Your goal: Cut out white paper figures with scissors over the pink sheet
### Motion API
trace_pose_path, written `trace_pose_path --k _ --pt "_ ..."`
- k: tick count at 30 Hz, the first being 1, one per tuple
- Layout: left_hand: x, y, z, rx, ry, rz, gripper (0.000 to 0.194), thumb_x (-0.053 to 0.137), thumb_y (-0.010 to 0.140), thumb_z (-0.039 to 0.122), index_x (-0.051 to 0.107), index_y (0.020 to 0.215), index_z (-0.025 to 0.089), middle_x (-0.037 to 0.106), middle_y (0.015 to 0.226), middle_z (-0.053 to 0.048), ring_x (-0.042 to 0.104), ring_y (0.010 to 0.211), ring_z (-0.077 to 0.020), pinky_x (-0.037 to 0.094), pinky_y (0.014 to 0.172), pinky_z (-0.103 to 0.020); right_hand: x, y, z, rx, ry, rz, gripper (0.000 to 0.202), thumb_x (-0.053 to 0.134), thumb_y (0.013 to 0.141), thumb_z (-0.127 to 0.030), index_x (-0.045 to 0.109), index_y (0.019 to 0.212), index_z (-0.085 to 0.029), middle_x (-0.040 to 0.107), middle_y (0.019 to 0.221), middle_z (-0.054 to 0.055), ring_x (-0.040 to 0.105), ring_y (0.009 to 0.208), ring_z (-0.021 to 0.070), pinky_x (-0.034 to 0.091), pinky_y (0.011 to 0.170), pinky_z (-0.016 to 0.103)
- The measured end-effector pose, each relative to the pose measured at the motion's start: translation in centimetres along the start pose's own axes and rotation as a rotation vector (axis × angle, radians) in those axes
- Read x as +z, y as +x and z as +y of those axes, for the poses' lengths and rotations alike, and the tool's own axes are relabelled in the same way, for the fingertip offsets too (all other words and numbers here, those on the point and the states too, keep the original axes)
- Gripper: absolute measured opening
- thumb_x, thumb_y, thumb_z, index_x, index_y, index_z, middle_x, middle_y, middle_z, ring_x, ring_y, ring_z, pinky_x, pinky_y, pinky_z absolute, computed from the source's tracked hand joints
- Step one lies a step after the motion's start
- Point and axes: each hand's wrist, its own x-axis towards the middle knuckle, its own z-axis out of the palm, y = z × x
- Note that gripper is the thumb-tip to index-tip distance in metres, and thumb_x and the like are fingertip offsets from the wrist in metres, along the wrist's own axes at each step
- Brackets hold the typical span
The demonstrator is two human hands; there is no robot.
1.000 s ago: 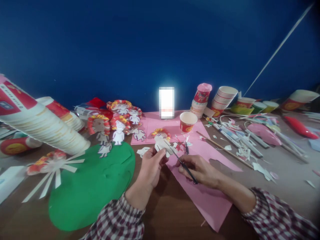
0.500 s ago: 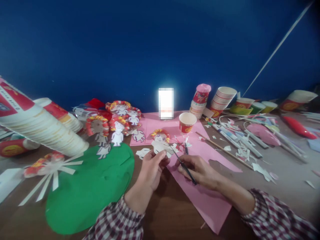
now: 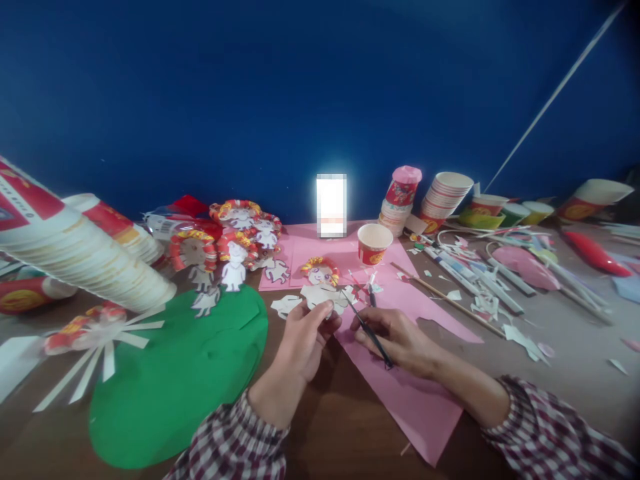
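Note:
My left hand point(image 3: 306, 337) pinches a white paper cutout point(image 3: 320, 297) between thumb and fingers. In my right hand point(image 3: 395, 340) is a slim black tool with a thin pointed metal tip point(image 3: 371, 333), its tip at the cutout's right edge. Whether the tool is a craft knife or snips cannot be made out. Just behind the cutout lies a drawn paper face ringed in red and yellow point(image 3: 319, 272). Another white paper piece point(image 3: 286, 306) lies left of the held one. Pink paper point(image 3: 400, 393) is spread under and beside my right hand.
A green paper shape point(image 3: 175, 380) covers the left, beside tilted stacked paper cups point(image 3: 100, 247). Several paper figures point(image 3: 234, 267) stand behind it. A single cup point(image 3: 375, 244) stands on the pink paper. A wooden stick point(image 3: 445, 298), markers point(image 3: 493, 287) and paper scraps lie right. A bright pixelated patch stands at the back.
The metal tip has shifted slightly against the cutout, and the cutout has tilted a little. Both hands stay almost where they were, and the view has moved slightly.

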Motion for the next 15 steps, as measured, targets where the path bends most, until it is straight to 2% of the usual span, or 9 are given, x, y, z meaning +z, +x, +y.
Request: trace_pose_path --k 15 --pt "0.03 -0.09 -0.01 -0.008 -0.014 0.012 0.023 0.076 0.055 0.016 0.057 0.068 0.014 0.057 0.061 0.003 0.054 0.056 -0.0069 0.05 0.056 -0.02 0.14 0.08 0.12 0.0 0.013 0.013 0.031 0.051 0.084 -0.044 0.056 0.081 -0.014 0.047 0.058 -0.003 0.043 0.05 0.0079 0.032 0.044 0.018"
